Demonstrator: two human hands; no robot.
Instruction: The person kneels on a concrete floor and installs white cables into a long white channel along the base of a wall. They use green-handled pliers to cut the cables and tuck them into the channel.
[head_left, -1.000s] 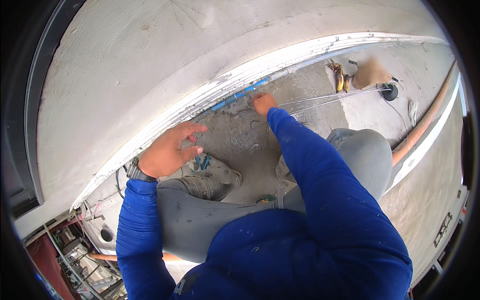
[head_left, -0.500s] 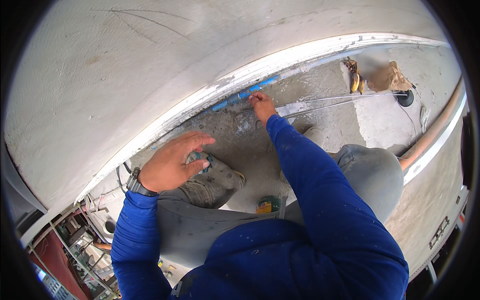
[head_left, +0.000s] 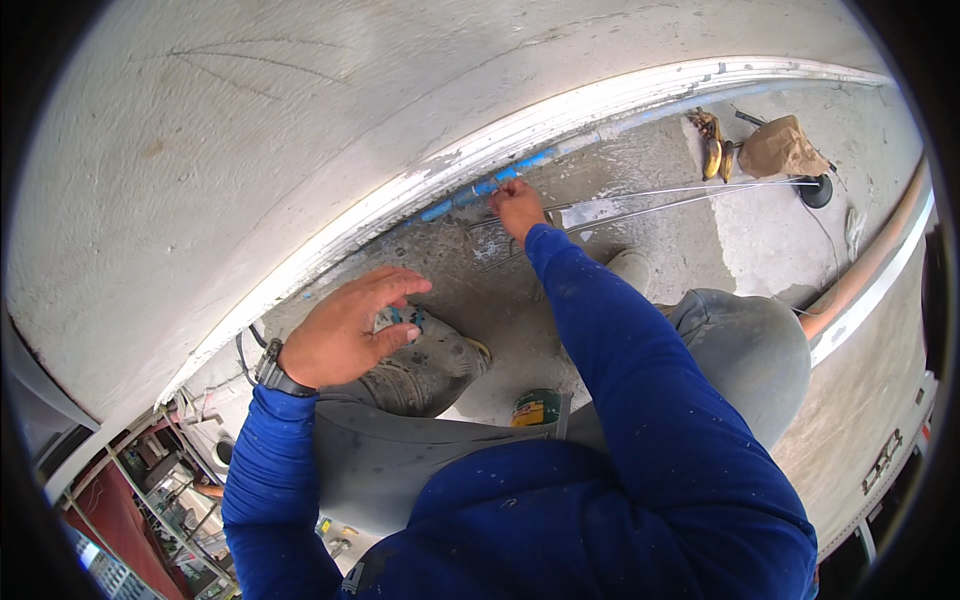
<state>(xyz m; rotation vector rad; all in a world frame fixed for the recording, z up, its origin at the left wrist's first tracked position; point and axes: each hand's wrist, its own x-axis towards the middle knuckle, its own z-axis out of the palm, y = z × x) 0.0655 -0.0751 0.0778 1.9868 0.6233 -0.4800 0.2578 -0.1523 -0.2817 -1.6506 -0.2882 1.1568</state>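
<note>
My right hand (head_left: 518, 210) reaches to the foot of the wall, its thumb and fingers pinched together. Whatever is between the fingertips is too small to make out. Just beside them runs a pale pipe-like strip with bright blue patches (head_left: 437, 211), under a white ledge. My left hand (head_left: 345, 328), with a dark watch on its wrist, hovers above my boot (head_left: 440, 375). Its fingers are stretched out and the thumb is apart, with nothing in it.
Thin metal rods (head_left: 690, 207) lie from near my right hand toward a black round object (head_left: 816, 191). Bananas (head_left: 712, 158) and a brown paper bag (head_left: 783, 147) lie at the far right. A green can (head_left: 537, 408) stands between my legs. Scaffold-like bars (head_left: 140, 490) are lower left.
The view has shifted slightly. My right hand has moved a little to the left and toward me, still pinched near the blue patches. My left hand holds nearly the same place.
</note>
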